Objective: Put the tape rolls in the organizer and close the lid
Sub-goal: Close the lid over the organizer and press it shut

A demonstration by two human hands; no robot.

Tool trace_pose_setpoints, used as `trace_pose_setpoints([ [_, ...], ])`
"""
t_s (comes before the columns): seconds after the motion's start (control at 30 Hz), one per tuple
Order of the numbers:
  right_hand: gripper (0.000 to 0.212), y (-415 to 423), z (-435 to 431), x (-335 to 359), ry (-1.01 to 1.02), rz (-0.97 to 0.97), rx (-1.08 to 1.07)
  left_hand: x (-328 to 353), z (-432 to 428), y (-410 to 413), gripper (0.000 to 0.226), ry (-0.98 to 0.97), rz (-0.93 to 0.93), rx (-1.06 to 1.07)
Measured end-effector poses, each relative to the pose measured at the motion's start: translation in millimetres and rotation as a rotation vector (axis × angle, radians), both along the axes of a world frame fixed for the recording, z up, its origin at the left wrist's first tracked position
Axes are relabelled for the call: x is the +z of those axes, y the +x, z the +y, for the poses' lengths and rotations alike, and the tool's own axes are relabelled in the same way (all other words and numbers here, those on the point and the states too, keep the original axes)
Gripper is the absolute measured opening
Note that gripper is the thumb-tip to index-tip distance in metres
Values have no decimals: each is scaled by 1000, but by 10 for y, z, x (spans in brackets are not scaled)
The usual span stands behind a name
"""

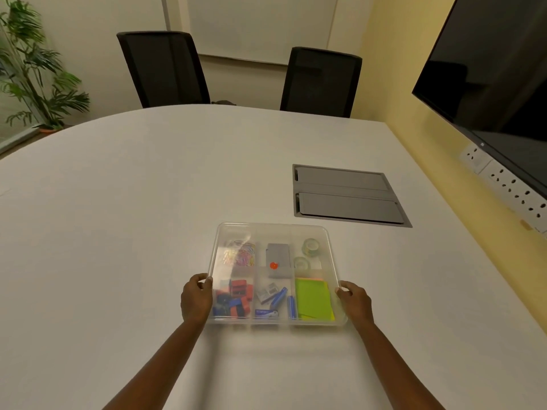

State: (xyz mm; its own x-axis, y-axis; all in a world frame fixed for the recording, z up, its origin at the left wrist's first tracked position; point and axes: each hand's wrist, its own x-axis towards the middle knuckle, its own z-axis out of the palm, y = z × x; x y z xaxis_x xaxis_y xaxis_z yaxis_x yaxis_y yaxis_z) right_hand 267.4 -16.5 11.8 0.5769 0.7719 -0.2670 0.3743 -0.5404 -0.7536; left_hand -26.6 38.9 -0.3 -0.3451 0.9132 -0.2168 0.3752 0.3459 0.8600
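both hands gripping organizer [331,253] (lidded)

I see a clear organizer [333,255] on the white table [118,202], left hand [196,298] gripping its left edge, right hand [355,301] gripping its right edge, two tape rolls [306,255] inside the far right compartment, green notes [313,298] just nearer.

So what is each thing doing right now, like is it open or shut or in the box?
organizer: lid looks on, held at both sides
tape rolls: both inside, far right compartment
left hand: gripping the organizer's left edge
right hand: gripping its right edge
table hatch: flaps shut
wall screen: dark
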Motion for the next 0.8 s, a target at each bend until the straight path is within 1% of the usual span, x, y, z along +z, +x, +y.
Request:
trace_pose_setpoints([
  [0.1,29,-23,-58,-37,-8,-18,11,-17,-96,4,30,-4,45,2],
  [0.17,30,-49,-123,-89,-17,-32,12,-51,-179,7,34,-13,90,1],
  [0.23,34,-98,-199,-146,-18,-54,10,-93,-261,16,40,-18,121,-1],
  [0.43,39,-253,-297,-261,55,-171,-41,-121,-304,28,40,10,124,7],
  [0.53,37,-275,-279,-269,37,-218,-46,-142,-299,26,39,24,118,2],
  [0.63,36,-273,-275,-275,-17,-282,-8,-165,-296,34,38,44,119,12],
  [0.7,35,-286,-277,-252,-68,-361,35,-170,-294,38,36,59,112,18],
  [0.8,40,-273,-250,-199,-118,-566,113,-160,-272,42,34,65,72,22],
])
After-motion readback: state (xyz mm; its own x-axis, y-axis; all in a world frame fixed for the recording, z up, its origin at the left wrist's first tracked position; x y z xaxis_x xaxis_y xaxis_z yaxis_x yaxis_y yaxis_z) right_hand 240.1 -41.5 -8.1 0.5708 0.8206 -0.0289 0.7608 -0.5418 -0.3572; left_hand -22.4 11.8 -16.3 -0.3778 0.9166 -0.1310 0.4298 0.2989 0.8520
